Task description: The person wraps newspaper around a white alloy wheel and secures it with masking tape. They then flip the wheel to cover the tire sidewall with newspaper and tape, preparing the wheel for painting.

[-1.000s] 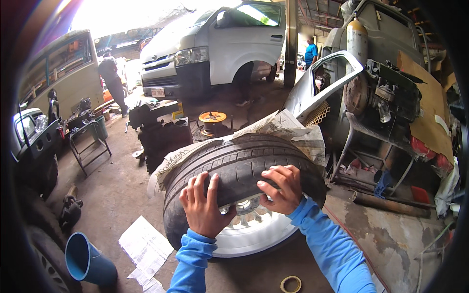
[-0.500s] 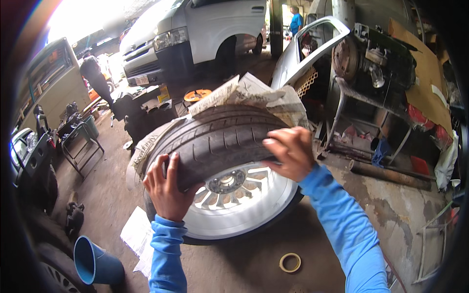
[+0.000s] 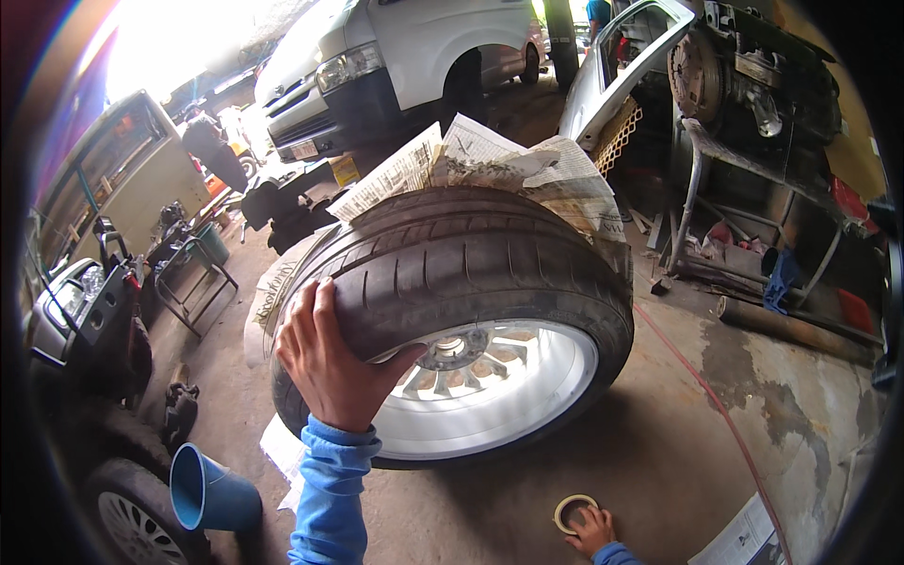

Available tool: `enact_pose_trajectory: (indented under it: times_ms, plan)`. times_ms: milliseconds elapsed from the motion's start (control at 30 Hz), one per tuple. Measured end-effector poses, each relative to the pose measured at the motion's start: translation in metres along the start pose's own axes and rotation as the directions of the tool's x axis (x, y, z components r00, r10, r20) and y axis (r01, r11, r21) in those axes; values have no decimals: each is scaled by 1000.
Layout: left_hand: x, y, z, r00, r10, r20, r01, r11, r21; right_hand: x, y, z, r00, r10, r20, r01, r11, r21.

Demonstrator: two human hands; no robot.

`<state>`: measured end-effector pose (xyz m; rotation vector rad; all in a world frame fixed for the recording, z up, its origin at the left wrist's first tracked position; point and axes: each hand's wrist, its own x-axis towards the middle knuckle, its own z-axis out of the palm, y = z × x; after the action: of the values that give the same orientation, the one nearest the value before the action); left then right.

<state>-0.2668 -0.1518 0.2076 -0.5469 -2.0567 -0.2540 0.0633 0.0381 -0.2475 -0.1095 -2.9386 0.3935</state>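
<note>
A car wheel stands tilted in front of me, its black tire around a silver-white spoked rim. My left hand grips the tire's left side, fingers over the tread and thumb toward the rim. Newspaper sheets are tucked behind the tire's far and left edges. Low on the floor, my right hand has its fingers curled at the right edge of a pale yellow roll of tape. Part of the ring is hidden behind those fingers.
A blue bucket and another wheel stand at the lower left. A red hose runs along the floor at right, near a metal stand with an engine part. A white van is parked beyond.
My right hand has left the tire's right side and come down to the roll of tape. My left hand remains on the tire. The view has shifted, showing the red hose.
</note>
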Motion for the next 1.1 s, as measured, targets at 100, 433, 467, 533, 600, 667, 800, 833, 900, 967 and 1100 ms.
enact_pose_trajectory:
  times_ms: [100, 433, 467, 533, 600, 667, 800, 833, 900, 967, 1100]
  plan:
    - [7, 4, -1, 1000, 11, -9, -11, 1000, 9, 17, -3, -14, 998, -61, -27, 61, 998, 0]
    - [8, 7, -2, 993, -83, 90, 90, 993, -78, 242, -66, -391, 646, -185, -741, 322, 946, 44]
    - [8, 6, -3, 985, -112, 133, 126, 986, -105, 268, -85, -424, 614, -234, -754, 390, 920, 32]
    - [8, 3, -6, 974, -132, 184, 159, 977, -139, 305, -120, -475, 589, -323, -740, 389, 917, -90]
    - [8, 0, -9, 964, -157, 213, 193, 967, -163, 326, -149, -508, 555, -279, -783, 381, 923, -58]
    - [11, -1, -14, 956, -154, 251, 196, 969, -152, 331, -167, -532, 592, -125, -796, 437, 880, 186]
    - [31, -4, -38, 902, -187, 389, 264, 952, -153, 296, -187, -560, 861, 269, -433, 167, 654, 738]
    - [40, -5, -46, 861, -198, 468, 284, 951, -120, 278, -190, -567, 904, 331, -272, 20, 602, 799]
    - [59, -1, -68, 743, -250, 621, 359, 932, -54, 233, -189, -579, 953, 300, 42, -199, 515, 834]
    - [84, 1, -82, 580, -270, 768, 442, 897, -18, 165, -187, -601, 865, 403, 299, -470, 442, 764]
    - [123, -4, -91, 351, -254, 901, 467, 882, 66, 77, -131, -649, 904, 253, 345, -365, 876, 316]
